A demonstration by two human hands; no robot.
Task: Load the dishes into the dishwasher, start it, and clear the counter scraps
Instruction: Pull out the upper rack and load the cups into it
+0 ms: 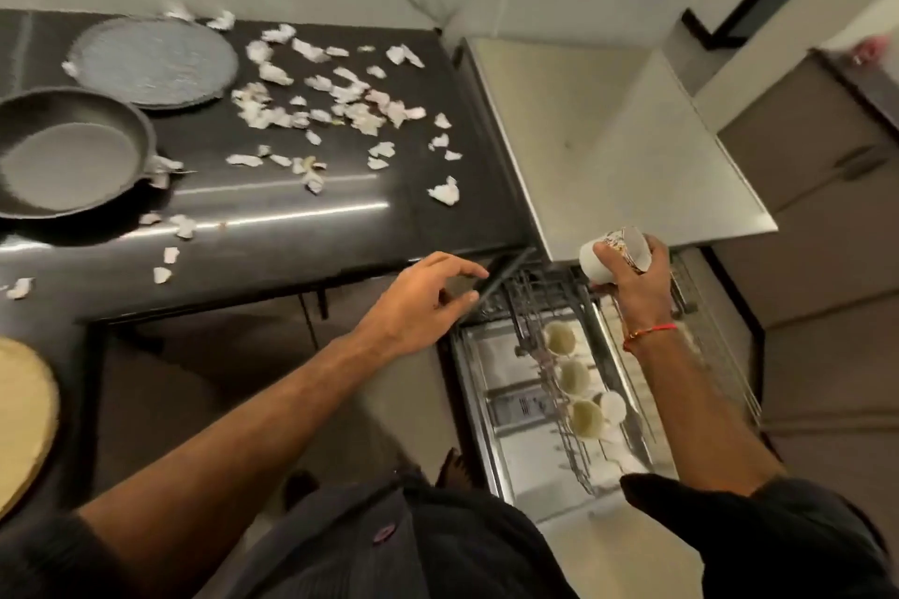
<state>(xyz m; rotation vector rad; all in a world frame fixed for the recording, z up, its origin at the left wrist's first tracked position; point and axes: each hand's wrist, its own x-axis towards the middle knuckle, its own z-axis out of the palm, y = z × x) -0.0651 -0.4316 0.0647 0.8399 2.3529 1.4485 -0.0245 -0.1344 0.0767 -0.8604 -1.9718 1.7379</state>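
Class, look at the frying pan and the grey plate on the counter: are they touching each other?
Cannot tell. In the head view the frying pan rim overlaps the grey plate edge, so contact or a gap is hidden.

Your left hand (pixel 428 294) reaches forward with its fingers spread and relaxed, gripping nothing. Your right hand (pixel 632 277) is raised with fingers and thumb curled around a cup (pixel 610 253), a red thread on the wrist.

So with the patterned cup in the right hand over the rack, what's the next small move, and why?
Probably lower the white patterned cup, gripped by the right hand, into the pulled-out wire rack beside the cream cups already seated there.
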